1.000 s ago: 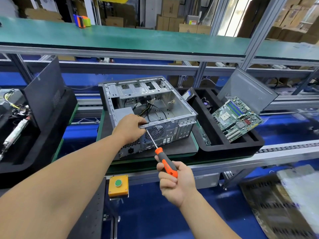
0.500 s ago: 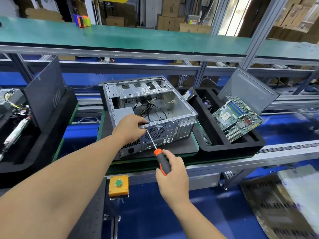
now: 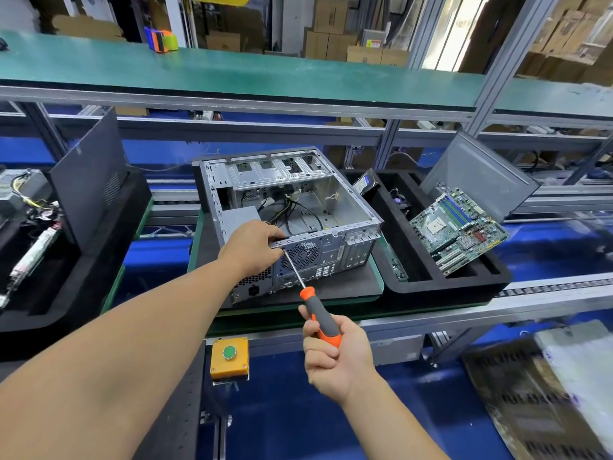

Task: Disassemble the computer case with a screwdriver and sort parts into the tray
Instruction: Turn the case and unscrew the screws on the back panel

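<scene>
Left hand (image 3: 250, 249) grips rear top edge of open silver metal computer case (image 3: 288, 220) at centre, right hand (image 3: 335, 355) grasps orange-grey screwdriver (image 3: 318, 318) at 6 o'clock, tip on case rear, black foam tray (image 3: 444, 283) at 3 o'clock.

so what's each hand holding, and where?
Right hand grips the screwdriver by its handle. Left hand grips the computer case at its rear top edge.

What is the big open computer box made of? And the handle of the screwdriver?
The open silver computer case looks like bare sheet metal: dull grey shine, punched holes. The orange-and-grey screwdriver handle in the right hand looks like matte plastic, perhaps with rubbery grip.
</scene>
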